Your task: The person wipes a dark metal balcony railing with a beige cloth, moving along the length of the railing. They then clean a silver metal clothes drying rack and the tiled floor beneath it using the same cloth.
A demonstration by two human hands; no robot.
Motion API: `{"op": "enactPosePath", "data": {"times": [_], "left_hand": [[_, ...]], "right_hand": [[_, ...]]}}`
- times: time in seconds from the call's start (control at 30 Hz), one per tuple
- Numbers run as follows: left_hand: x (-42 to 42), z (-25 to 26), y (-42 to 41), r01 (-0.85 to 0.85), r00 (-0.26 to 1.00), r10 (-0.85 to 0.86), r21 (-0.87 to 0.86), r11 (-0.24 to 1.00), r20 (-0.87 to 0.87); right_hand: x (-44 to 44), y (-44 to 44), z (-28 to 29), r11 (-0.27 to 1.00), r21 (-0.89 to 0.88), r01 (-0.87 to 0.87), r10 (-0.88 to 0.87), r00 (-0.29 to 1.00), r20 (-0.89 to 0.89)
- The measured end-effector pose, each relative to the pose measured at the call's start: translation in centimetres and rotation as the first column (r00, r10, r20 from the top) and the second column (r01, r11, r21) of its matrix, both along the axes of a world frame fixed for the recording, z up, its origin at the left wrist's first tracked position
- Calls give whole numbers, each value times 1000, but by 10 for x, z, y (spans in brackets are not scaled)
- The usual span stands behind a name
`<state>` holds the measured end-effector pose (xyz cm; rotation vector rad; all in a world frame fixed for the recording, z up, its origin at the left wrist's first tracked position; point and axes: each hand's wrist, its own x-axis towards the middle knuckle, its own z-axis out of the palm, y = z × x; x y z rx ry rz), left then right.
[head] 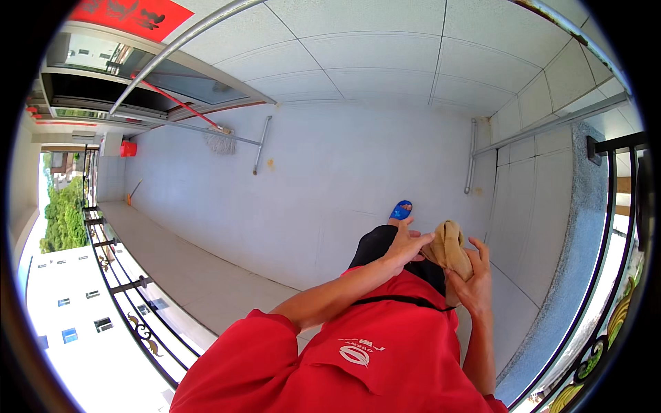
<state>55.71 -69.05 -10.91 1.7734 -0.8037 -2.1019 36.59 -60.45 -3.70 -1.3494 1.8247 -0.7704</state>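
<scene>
A tan cloth [448, 242], folded and bunched up, is held before my body between both hands. My left hand [405, 248] pinches its left side, the index finger lying against the edge. On the other side my right hand [476, 281] grips the lower right part, thumb on top and some fingers lifted away. I wear a red apron [392, 330] with white printing, tied by a black cord. Beyond the cloth, one foot in a blue slipper [401, 210] stands on the pale floor [351, 170].
A metal pipe rack [206, 132] stands left, another rack frame [471, 155] right, both with feet on the floor. A red-handled mop [222, 140] rests near the window. Farther off is a red bucket [128, 148]. Black railings [129, 285] run along the left and right sides.
</scene>
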Motion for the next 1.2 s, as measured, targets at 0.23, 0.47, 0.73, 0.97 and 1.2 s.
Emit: {"op": "enactPosePath", "data": {"times": [0.23, 0.47, 0.73, 0.97, 1.2], "left_hand": [[-60, -55, 53, 303, 907, -277, 35, 952, -317], [-92, -135, 65, 520, 850, -524, -228, 823, 49], [-135, -303, -18, 628, 778, -612, -154, 763, 138], [-212, -439, -53, 638, 769, -617, -249, 729, 163], [-228, -460, -118, 889, 97, -932, -452, -76, 348]], "right_hand": [[-62, 14, -58, 967, 242, -77, 42, 988, 148], [-128, 49, -181, 911, 349, 219, -240, 971, 17], [-223, 33, -411, 797, 326, 508, -507, 857, -94], [-315, -68, -624, 836, 160, 524, -508, 851, -134], [-391, -152, -847, 934, -24, 357, -313, 782, -539]]}}
